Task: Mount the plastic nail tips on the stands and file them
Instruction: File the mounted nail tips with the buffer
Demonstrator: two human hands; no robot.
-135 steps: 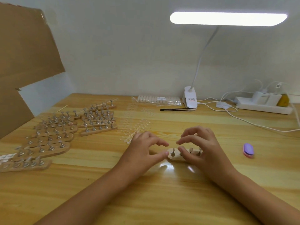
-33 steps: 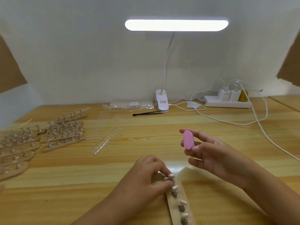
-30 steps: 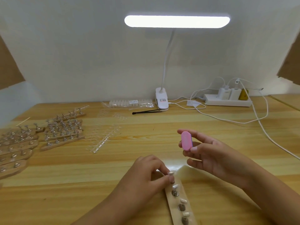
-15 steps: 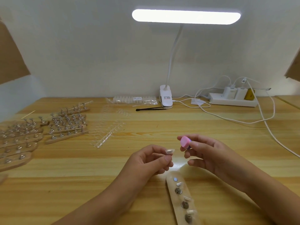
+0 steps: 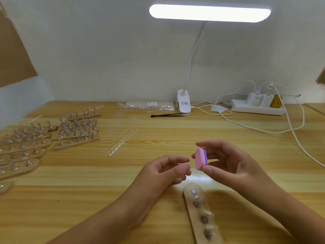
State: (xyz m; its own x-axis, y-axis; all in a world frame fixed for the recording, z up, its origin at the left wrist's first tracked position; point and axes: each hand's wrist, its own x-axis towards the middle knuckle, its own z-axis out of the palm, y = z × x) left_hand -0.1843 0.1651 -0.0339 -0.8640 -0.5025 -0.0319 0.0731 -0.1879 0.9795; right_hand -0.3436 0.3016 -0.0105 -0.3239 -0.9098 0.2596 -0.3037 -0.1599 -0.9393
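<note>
Right hand [image 5: 233, 166] pinches the file block [image 5: 200, 159]; left hand's [image 5: 163, 171] curled fingers hide any hold. Filing looks barely begun; stands [image 5: 77, 131] at nine o'clock look bare.

Your pink-and-purple file block [image 5: 201, 159] stands on edge, pinched in your right hand [image 5: 228, 161]. Nearer lies a wooden stand strip [image 5: 197, 224], running near to far, with pale nail tips [image 5: 210, 227] on its pegs. More stands [image 5: 75, 132] cluster far left.
</note>
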